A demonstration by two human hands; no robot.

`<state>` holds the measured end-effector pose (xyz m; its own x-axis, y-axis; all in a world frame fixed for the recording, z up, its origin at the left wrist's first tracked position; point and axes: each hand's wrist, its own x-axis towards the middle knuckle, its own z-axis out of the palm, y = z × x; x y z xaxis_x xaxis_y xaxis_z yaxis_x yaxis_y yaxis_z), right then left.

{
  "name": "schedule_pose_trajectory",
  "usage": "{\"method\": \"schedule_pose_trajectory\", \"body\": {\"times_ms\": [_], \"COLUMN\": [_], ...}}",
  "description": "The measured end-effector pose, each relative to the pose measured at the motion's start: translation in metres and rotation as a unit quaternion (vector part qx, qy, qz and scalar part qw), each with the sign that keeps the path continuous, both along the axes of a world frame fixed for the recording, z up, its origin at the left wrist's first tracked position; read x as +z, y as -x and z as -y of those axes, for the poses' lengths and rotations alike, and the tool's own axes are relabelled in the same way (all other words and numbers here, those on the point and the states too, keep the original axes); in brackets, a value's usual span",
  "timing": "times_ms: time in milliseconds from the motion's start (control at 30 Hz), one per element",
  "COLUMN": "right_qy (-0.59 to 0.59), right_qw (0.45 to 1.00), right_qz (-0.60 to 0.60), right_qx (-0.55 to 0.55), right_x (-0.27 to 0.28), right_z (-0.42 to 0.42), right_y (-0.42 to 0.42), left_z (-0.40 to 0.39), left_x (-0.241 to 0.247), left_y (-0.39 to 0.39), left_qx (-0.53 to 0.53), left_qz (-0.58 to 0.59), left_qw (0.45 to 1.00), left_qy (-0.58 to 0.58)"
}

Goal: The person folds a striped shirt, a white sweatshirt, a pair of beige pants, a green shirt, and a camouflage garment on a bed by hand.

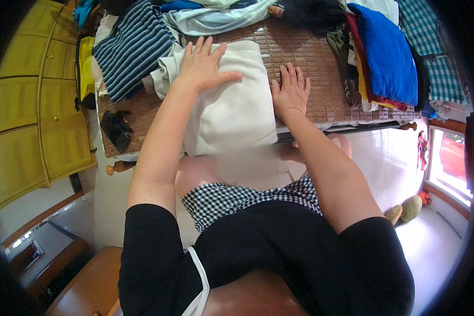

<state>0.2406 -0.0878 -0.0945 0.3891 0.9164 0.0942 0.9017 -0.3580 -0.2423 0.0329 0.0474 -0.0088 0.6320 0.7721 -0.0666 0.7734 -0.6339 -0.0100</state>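
A folded white garment [237,106] lies before me on the brown tile mat [320,87] of a bed, its near end at the bed's edge. My left hand [207,67] rests flat on the upper part of the cloth, fingers spread and thumb pointing right. Bunched fabric sticks out at the garment's left side. My right hand [291,93] lies palm down on the mat, just beside the garment's right edge, with its fingers slightly apart. Neither hand grips anything.
Left of the garment lie a striped navy cloth [136,49] and a black object [116,128]. A stack with a blue folded garment [389,59] stands at the right. More clothes [217,17] lie along the back. Yellow cabinets [35,98] line the left side.
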Motion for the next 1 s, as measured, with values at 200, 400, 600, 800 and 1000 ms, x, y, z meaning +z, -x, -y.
{"method": "schedule_pose_trajectory", "body": {"times_ms": [200,400,600,800,1000], "right_qy": [-0.001,-0.013,-0.125,0.0,0.177], "right_qw": [1.0,1.0,0.969,0.892,0.606], "right_qz": [-0.007,-0.001,-0.212,-0.447,-0.77], "right_qx": [0.014,0.015,0.039,-0.068,-0.097], "right_x": [0.002,-0.003,0.004,0.001,-0.006], "right_z": [0.001,0.001,0.021,0.143,0.148], "right_y": [0.001,0.001,-0.039,-0.002,0.049], "left_z": [0.024,0.105,0.142,0.147,0.15], "left_x": [0.01,0.011,-0.006,-0.007,-0.014], "left_y": [0.021,0.049,0.071,0.08,0.085], "left_qx": [0.143,0.384,0.49,0.524,0.492], "left_qz": [-0.013,0.057,0.147,0.178,0.198], "left_qw": [0.974,0.906,0.845,0.818,0.833], "left_qy": [0.175,0.167,0.158,0.156,0.158]}}
